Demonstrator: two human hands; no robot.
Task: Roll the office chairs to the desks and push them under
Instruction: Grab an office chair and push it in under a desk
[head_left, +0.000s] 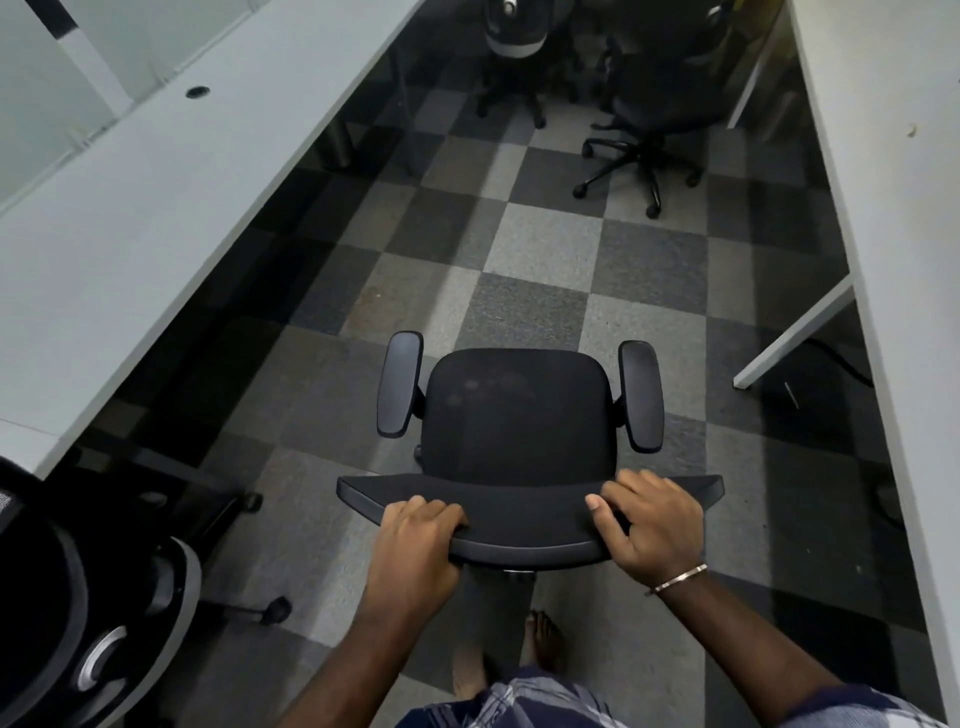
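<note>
The chair (519, 415) stood in the aisle with one desk (156, 218) to its left, another desk (904, 208) to its right, two more chairs (644, 119) well ahead of it, a fourth chair (78, 613) behind it to the left, and both hands (421, 525) on its backrest.
</note>
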